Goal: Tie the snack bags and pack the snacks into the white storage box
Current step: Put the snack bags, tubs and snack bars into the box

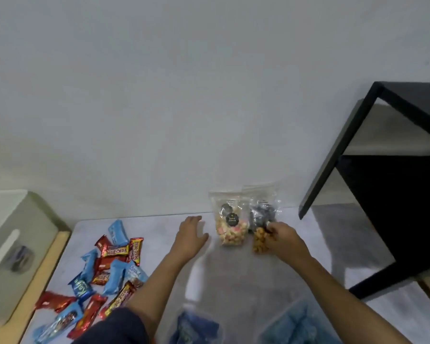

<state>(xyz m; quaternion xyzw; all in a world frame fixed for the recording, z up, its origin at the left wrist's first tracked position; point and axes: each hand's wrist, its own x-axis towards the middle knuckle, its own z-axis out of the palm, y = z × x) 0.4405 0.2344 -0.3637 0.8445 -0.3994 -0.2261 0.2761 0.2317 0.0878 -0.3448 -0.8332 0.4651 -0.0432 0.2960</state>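
Three clear snack bags stand against the wall: one with pale pink and yellow pieces (231,227), one with dark pieces (263,214), and a small one of orange-brown snacks (259,241). My right hand (283,238) is shut on the orange-brown bag, holding it at its top. My left hand (191,235) hovers open with spread fingers just left of the pale bag, touching nothing. A pile of red and blue wrapped snack bars (102,271) lies on the grey mat at the left. The white storage box (13,247) stands at the far left.
A black side table (392,184) stands at the right, its leg close to my right arm. Clear plastic containers with blue packets (196,326) sit at the bottom edge. A white blurred object (195,281) lies between my arms. The wall is right behind the bags.
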